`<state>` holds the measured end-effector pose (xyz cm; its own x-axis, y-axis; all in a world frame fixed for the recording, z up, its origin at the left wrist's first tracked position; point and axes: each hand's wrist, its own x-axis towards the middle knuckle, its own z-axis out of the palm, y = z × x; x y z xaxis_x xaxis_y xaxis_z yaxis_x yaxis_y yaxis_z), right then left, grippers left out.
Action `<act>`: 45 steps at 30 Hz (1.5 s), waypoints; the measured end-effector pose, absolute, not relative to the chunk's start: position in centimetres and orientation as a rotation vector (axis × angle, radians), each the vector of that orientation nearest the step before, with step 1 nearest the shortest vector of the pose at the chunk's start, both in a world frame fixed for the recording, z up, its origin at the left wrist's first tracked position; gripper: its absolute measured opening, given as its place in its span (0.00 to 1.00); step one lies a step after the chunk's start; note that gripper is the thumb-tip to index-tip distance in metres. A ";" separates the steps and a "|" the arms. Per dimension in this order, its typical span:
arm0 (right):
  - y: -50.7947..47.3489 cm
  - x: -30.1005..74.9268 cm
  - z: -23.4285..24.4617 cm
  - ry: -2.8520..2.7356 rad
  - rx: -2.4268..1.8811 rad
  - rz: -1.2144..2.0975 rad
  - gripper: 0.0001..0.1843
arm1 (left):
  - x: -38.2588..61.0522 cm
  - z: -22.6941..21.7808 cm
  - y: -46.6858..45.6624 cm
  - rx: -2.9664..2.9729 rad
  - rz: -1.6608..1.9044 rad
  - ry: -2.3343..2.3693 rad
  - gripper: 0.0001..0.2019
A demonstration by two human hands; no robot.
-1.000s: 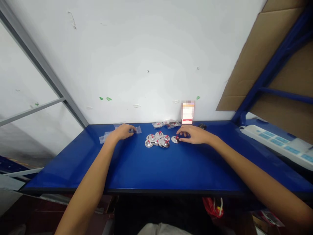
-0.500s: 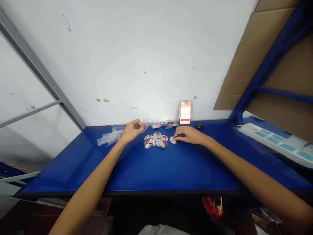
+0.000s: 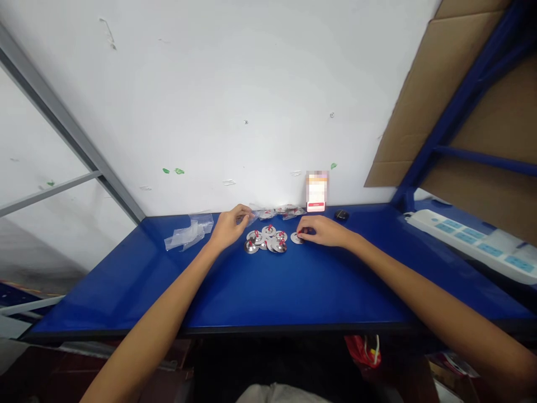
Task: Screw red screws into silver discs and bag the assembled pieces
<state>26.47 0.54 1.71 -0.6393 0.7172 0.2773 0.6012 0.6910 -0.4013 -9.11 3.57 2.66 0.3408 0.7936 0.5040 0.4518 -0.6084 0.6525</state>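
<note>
Several small silver discs with red loops (image 3: pixel 265 240) lie in a cluster at the back middle of the blue table (image 3: pixel 293 291). My left hand (image 3: pixel 229 226) hovers just left of the cluster, fingers pinched on a small clear plastic bag (image 3: pixel 250 216). My right hand (image 3: pixel 322 230) rests on the table right of the cluster, fingertips closed on one silver disc (image 3: pixel 297 238).
A heap of empty clear bags (image 3: pixel 187 234) lies at the back left. Filled bags (image 3: pixel 281 211) sit against the white wall, beside a standing white and red card (image 3: pixel 316 191) and a small black object (image 3: pixel 341 215). A white power strip (image 3: pixel 465 240) lies at the right.
My left hand has lifted a clear bag from the pile at the left and carried it right, toward the discs. My right hand has stayed on the rightmost disc.
</note>
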 end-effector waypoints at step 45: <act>0.0 24.1 1.2 -1.265 -0.889 1.648 0.18 | -7.0 3.4 1.3 2.414 1.051 0.908 0.07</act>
<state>24.10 0.03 1.19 -0.3832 0.9229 -0.0371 -0.2026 -0.1232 -0.9715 -6.96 1.29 3.39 0.5183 0.6791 0.5197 0.4157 -0.7312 0.5409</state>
